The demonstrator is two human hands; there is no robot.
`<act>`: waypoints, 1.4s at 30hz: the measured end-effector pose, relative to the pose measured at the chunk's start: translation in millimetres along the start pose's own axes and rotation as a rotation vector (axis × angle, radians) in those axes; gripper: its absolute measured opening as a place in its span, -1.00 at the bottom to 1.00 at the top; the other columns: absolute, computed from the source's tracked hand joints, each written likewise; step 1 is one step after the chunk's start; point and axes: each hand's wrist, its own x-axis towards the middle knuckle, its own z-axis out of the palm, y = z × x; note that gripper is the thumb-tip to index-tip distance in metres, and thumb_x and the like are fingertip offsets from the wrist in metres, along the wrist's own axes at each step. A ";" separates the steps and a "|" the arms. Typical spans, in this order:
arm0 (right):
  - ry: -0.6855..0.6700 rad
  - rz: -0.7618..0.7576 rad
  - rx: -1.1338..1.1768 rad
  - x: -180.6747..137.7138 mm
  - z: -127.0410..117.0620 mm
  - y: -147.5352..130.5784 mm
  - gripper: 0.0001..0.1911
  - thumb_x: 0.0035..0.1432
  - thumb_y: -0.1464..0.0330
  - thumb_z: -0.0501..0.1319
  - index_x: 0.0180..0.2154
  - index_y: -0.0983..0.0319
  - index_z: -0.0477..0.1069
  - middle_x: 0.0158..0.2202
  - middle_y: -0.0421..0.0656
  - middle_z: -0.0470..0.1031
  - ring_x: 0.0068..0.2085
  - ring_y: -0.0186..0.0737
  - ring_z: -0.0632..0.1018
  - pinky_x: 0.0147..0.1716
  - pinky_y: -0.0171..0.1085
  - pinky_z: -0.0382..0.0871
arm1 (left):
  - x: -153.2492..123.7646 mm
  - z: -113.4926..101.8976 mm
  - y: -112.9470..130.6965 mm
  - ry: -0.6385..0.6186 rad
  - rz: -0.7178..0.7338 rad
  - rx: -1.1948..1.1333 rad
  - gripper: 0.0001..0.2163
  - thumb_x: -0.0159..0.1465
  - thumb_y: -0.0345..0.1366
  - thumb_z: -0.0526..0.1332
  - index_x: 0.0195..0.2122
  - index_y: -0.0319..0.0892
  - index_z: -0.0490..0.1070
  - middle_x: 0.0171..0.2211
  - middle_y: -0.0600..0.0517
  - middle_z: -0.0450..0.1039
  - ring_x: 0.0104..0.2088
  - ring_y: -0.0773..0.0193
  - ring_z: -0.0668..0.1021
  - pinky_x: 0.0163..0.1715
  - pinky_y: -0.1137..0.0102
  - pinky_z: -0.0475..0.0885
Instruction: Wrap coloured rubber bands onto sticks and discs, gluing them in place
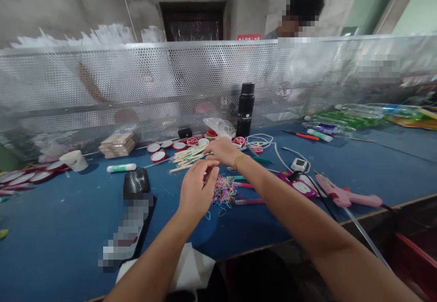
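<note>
My left hand point(197, 184) is over the blue table, its fingers curled and its thumb close to the index finger. Whatever lies between those fingertips is hidden. Right beside it is a pile of small coloured rubber bands point(223, 192). My right hand point(221, 151), with a thin yellow band on the wrist, reaches across to a heap of pale flat sticks point(187, 157). Its fingers bend down at the right end of the heap, and their tips are too blurred to show a grip. Red and green pen-like tubes point(249, 202) lie under my right forearm.
Behind the heap stand a black bottle point(246, 111) and a perforated metal screen point(143, 88). Round red-and-white pieces point(159, 156) lie about. To the right is a pink glue gun point(344, 195); to the left, a glue stick point(121, 168) and paper cup point(75, 160). A person is beyond the screen.
</note>
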 end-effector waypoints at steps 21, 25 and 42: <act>-0.311 -0.037 0.018 -45.1 17.1 89.6 -0.74 0.18 0.36 0.18 -0.17 0.09 0.62 -0.04 -0.05 0.59 0.07 0.02 0.43 0.09 -0.01 0.15 | 9.6 6.4 -38.4 -0.002 -0.232 0.031 -0.72 0.37 -0.18 0.01 -0.11 -0.11 0.48 -0.27 -0.02 0.53 -0.24 0.17 0.54 -0.19 0.28 0.39; -0.253 -0.026 0.048 -45.6 19.8 94.9 -0.70 0.21 0.35 0.14 -0.11 0.04 0.58 -0.01 -0.09 0.57 0.08 0.01 0.41 0.08 0.00 0.12 | 11.5 11.3 -40.0 0.268 -0.310 -0.286 -0.72 0.36 -0.15 0.02 -0.06 -0.12 0.43 -0.29 0.00 0.48 -0.31 0.24 0.52 -0.36 0.38 0.37; -0.141 -0.229 0.045 -20.8 23.9 52.8 -0.75 0.23 0.35 0.14 -0.21 0.15 0.61 -0.16 -0.06 0.62 -0.03 -0.05 0.51 -0.05 -0.12 0.23 | 16.3 5.4 -38.9 0.584 -0.504 -0.614 -0.78 0.29 -0.15 0.13 -0.12 -0.11 0.38 -0.27 0.04 0.43 -0.29 0.34 0.49 -0.41 0.50 0.33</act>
